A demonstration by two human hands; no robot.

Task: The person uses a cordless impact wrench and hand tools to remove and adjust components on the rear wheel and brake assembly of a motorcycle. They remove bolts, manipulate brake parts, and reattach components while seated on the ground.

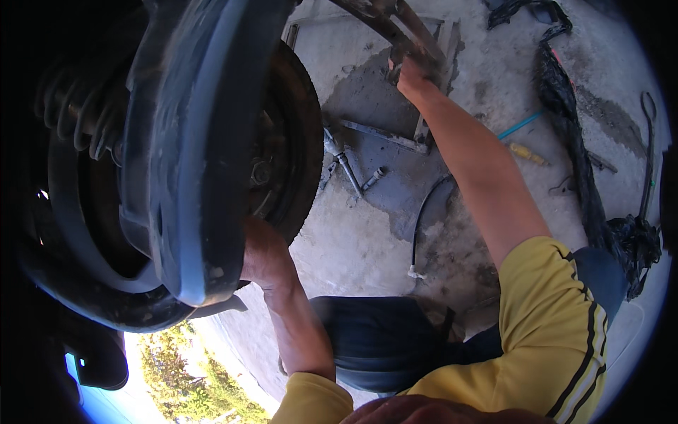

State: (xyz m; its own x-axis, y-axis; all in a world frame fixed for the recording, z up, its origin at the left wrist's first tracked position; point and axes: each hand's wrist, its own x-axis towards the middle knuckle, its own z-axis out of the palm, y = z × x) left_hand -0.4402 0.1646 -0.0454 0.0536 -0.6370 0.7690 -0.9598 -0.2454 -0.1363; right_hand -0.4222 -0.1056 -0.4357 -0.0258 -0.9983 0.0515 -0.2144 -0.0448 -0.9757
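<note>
A blue-grey mudguard [191,155] curves over a black tyre [305,134] at the left. A dark hub [260,169] with a nut shows inside the wheel. My left hand [263,251] reaches in under the wheel, touching or close to the tyre's lower side. The mudguard hides its fingers. At the top, my right arm stretches away, and my right hand [411,74] is closed around a dark metal bar [381,22], slightly blurred. Other bars meet near that grip.
On the stained concrete lie a metal frame piece [385,134], a socket wrench [347,169], a black hose [418,226], a yellow-handled tool [528,154] and black plastic sheeting [565,113]. A long rod [648,155] lies far right. A coil spring [81,116] stands left.
</note>
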